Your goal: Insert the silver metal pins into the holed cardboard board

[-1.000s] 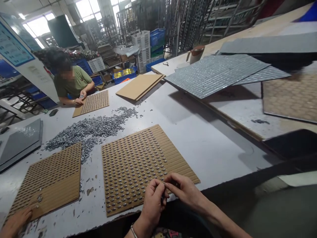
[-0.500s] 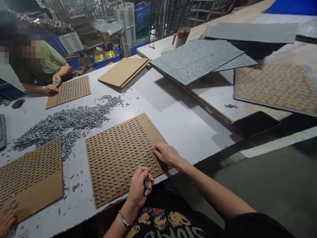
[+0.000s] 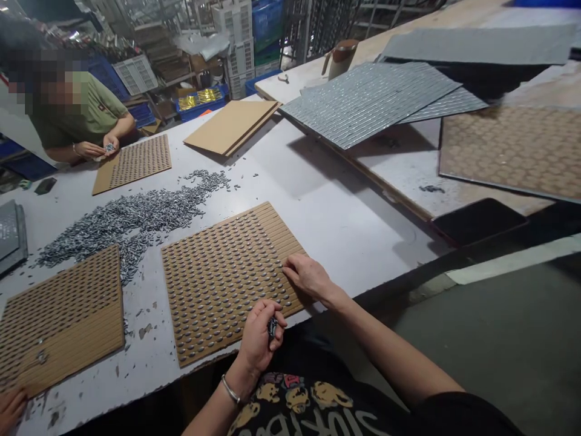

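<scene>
Before me on the white table lies a brown ribbed board (image 3: 222, 284), covered in rows of small dark metallic oval pieces except for a bare strip along its right side. My left hand (image 3: 261, 333), with a bracelet at the wrist, is curled round a clutch of loose metallic pieces (image 3: 272, 327) over the board's near edge. Resting on the board's right part, my right hand (image 3: 308, 277) has thumb and fingertips pinched together beside the last filled rows. Whatever is between those fingertips is hidden.
A heap of metallic pieces (image 3: 149, 212) spreads behind the board. Another partly filled board (image 3: 68, 315) lies left, a person's hand (image 3: 11, 409) at its corner. Across the table a co-worker (image 3: 97, 115) handles pieces over a third board (image 3: 140, 162). Grey ribbed sheets (image 3: 363, 103) overhang at right.
The view has shifted slightly, so the table sits a little farther right. Both my hands keep nearly the same place and grip. The co-worker's hands across the table have moved slightly apart from their board.
</scene>
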Motion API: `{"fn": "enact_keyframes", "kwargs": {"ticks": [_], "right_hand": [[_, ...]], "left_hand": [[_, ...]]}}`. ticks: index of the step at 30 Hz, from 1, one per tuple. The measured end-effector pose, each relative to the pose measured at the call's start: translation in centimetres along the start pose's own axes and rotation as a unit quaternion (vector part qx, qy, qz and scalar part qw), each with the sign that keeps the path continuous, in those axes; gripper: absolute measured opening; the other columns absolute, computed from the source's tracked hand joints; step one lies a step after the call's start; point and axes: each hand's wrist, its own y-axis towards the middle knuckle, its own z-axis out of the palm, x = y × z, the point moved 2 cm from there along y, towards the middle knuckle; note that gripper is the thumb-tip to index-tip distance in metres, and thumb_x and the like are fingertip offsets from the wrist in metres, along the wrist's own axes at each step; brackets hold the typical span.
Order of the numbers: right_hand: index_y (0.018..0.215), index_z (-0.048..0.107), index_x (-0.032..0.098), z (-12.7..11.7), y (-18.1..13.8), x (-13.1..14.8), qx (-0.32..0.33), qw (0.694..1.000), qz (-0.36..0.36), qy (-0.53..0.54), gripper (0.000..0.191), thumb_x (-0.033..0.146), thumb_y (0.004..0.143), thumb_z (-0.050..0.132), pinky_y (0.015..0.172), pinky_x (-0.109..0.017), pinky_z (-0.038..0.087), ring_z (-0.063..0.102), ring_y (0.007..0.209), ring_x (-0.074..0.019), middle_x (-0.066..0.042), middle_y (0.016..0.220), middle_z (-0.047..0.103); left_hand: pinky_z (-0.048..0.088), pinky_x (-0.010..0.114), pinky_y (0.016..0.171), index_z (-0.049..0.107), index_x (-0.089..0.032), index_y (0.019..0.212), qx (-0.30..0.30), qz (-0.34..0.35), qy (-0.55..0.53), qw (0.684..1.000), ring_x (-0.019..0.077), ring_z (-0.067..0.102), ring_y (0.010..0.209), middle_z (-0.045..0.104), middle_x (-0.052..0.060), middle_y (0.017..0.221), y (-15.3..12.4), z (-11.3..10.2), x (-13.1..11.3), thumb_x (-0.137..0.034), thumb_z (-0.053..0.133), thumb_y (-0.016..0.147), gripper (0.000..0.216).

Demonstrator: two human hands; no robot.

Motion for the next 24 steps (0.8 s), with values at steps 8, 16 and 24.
{"fn": "enact_keyframes", "kwargs": {"ticks": [8,16,24], "right_hand": [[0.08,0.059,0.02,0.1,-0.1,0.2,-0.003,1.0,0.011,-0.01,0.01,0.024,0.089,0.055,0.067,-0.025,0.037,0.056,0.076,-0.0156,-0.002,0.084,0.063],[0.089,0.064,0.02,-1.6,-4.1,4.5,-0.003,0.978,-0.094,0.188,0.014,0.028,0.093,0.052,0.07,-0.024,0.044,0.058,0.076,-0.0145,-0.002,0.082,0.063],[0.095,0.064,0.021,-1.0,-8.2,6.6,0.066,0.985,-0.133,0.09,0.019,0.023,0.095,0.045,0.073,-0.027,0.046,0.058,0.081,-0.0174,-0.006,0.086,0.062]], "left_hand": [[0.019,0.013,0.031,0.055,-0.016,0.089,-0.005,0.002,-0.003,1.0,0.0046,0.042,0.04,0.058,-0.001,0.064,0.2,0.3,0.1,-0.048,0.063,0.08,0.034],[0.022,0.016,0.032,0.058,-0.015,0.096,-0.029,0.059,0.045,0.997,0.0072,0.045,0.04,0.06,0.001,0.062,-0.1,0.0,-0.7,-0.054,0.051,0.086,0.041],[0.04,0.019,0.05,0.06,-0.018,0.09,-0.067,0.066,0.089,0.992,0.0088,0.051,0.059,0.058,0.0,0.075,-0.8,0.7,0.4,-0.056,0.057,0.083,0.039]]}}
